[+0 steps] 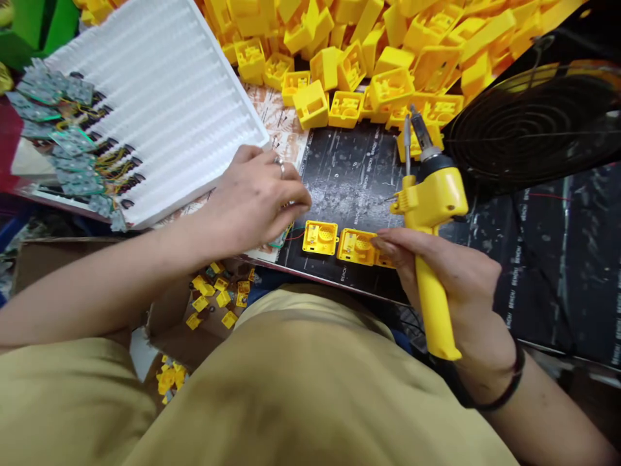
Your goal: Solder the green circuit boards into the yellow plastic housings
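My right hand [451, 285] is wrapped around a yellow soldering gun [431, 200], whose metal tip and feed tube point up and away. Its thumb and fingertips are at a row of small open yellow cases, partly covering the rightmost case [385, 260]. To the left in that row are the middle case [356, 247] and the left case [321, 237]. My left hand [264, 197], with a ring on one finger, is closed above a small circuit board [279, 242] with thin wires at the bench edge. Its fingertips hide whatever they may pinch.
A white ribbed foam tray [160, 84] carries several circuit boards [72, 149] with wires at its left. Yellow cases [339, 65] are heaped at the back. A black round fan [533, 123] stands right. Below the bench [334, 168], a cardboard box [179, 323] holds yellow parts.
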A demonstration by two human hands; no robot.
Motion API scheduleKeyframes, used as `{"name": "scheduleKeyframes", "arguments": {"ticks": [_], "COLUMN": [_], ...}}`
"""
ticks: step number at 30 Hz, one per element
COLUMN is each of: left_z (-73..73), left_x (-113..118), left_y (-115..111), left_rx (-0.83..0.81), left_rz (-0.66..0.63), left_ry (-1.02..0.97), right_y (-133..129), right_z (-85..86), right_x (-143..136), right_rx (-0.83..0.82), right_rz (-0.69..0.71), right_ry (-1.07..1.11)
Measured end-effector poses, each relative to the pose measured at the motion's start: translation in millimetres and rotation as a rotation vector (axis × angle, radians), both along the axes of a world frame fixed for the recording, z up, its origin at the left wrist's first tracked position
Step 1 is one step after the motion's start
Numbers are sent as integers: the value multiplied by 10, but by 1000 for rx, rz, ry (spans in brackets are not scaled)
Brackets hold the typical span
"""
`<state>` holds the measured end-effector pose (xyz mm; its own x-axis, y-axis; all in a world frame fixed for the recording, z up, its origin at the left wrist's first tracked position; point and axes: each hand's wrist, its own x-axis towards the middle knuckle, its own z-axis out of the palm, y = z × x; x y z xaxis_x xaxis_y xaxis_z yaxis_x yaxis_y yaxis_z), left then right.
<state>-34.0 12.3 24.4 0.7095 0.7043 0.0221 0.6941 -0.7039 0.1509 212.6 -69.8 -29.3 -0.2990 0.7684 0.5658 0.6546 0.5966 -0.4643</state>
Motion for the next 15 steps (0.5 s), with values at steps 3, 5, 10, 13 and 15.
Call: {"name": "scheduleKeyframes", "arguments": {"ticks": [3,5,10,13,15], "left_z": [-124,-278,-547,-557,-551], "left_x": [-114,-136,-173,-205,-197], "left_y": [-264,-381,-363,-310,-297], "left_rx": [178,304,391,285,236], "left_rz": [-30,-25,-53,-89,-106], "left_ry": [-61,-37,-161,-331,-361], "right_y": [94,158,223,202,179], "right_z": [-31,-52,-126,-155,-126], "right_x": [-73,-168,-406,-439,-402], "right_rx": [-1,-17,-6,1,36], "right_rz": [45,127,193,138,124], "right_ry": [-49,-100,-249,-266,-243]}}
